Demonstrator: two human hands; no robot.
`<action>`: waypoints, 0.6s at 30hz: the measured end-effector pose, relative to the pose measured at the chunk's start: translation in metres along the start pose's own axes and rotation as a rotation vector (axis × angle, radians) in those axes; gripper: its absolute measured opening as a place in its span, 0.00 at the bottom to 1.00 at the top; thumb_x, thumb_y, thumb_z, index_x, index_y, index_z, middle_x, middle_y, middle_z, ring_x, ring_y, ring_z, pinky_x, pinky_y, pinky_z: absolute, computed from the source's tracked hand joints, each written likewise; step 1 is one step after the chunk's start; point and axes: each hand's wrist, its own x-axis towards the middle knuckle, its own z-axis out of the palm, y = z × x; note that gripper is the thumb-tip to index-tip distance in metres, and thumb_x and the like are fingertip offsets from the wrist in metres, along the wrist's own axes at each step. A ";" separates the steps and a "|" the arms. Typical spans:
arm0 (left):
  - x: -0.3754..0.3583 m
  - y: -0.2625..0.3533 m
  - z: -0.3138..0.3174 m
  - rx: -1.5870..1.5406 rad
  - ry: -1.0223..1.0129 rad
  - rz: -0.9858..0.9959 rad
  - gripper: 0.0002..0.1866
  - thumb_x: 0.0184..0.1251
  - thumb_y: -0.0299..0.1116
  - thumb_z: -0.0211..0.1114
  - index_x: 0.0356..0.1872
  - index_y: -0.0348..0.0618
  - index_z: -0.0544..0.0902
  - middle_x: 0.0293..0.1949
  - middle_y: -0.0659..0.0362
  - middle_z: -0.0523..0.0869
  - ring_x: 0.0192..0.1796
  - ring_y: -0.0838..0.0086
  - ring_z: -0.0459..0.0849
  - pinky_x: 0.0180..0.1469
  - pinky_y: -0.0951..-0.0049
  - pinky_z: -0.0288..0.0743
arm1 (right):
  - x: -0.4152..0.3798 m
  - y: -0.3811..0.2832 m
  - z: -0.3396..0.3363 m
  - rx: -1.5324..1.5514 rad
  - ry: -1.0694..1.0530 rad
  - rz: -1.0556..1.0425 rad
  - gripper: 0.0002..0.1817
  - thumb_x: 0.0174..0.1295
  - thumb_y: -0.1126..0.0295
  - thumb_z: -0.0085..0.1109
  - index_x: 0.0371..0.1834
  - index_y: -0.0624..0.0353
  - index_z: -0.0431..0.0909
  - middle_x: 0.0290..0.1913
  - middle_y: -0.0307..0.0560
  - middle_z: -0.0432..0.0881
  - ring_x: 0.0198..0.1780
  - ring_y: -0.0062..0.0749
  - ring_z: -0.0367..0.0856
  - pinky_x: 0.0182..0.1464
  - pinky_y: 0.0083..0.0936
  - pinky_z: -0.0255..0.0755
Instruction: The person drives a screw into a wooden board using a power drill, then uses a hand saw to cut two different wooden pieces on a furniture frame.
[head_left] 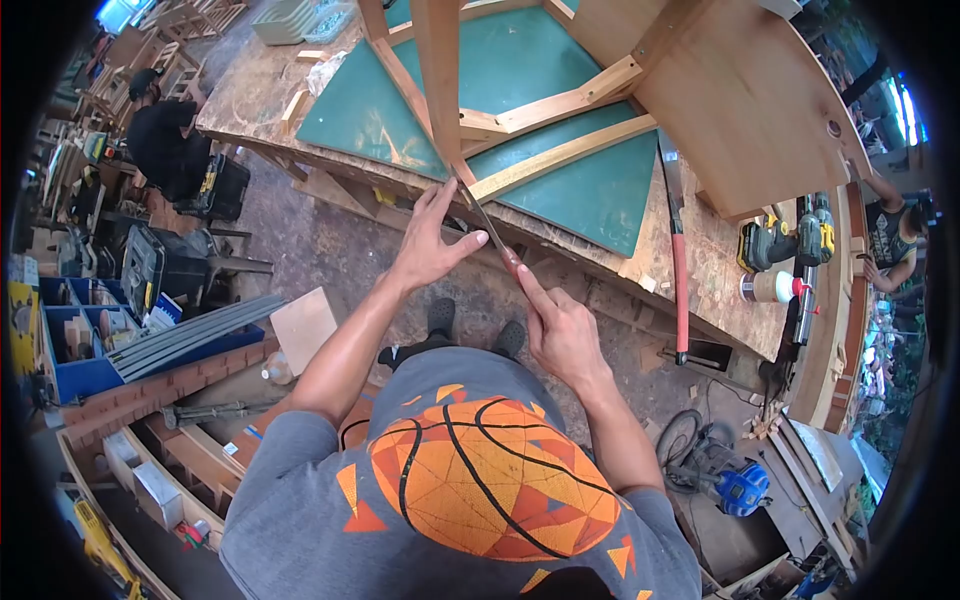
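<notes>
My right hand (566, 335) is closed round the reddish-brown handle of a long narrow metal tool (491, 228), which looks like a file or chisel. Its blade slants up and left to the lower corner of a wooden frame (545, 160). At that corner rest the outstretched fingertips of my left hand (430, 240), close to the blade's tip, with the thumb spread apart. The frame lies over a green board (590, 205) on the workbench (265, 100). An upright wooden leg (437, 75) rises from the same corner.
Right of the frame lies a red-handled saw (678, 265). Cordless drills (768, 242) and a white bottle (770, 288) stand at the bench's right end, near a plywood panel (740, 110). One person (165, 135) is at far left, another (890, 235) at far right. A blue box (75, 385) sits left.
</notes>
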 end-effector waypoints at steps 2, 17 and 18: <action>0.003 -0.001 -0.002 0.004 -0.008 0.004 0.58 0.64 0.60 0.77 0.83 0.27 0.61 0.81 0.34 0.68 0.85 0.39 0.59 0.85 0.47 0.56 | 0.005 0.003 0.008 0.000 0.029 -0.011 0.37 0.67 0.75 0.61 0.82 0.42 0.72 0.36 0.56 0.83 0.33 0.57 0.87 0.37 0.53 0.83; 0.086 0.046 -0.079 -0.153 0.460 0.309 0.52 0.65 0.55 0.80 0.81 0.32 0.66 0.76 0.41 0.74 0.79 0.52 0.72 0.81 0.54 0.65 | -0.005 0.024 0.040 0.062 0.157 -0.069 0.37 0.66 0.74 0.63 0.82 0.42 0.73 0.34 0.53 0.81 0.30 0.55 0.86 0.33 0.51 0.82; 0.108 0.067 -0.094 -0.200 0.499 0.433 0.51 0.65 0.54 0.81 0.79 0.33 0.67 0.75 0.42 0.76 0.77 0.54 0.74 0.80 0.55 0.65 | -0.007 0.024 0.038 0.051 0.145 -0.058 0.36 0.66 0.76 0.63 0.80 0.45 0.74 0.34 0.53 0.81 0.31 0.54 0.85 0.34 0.48 0.81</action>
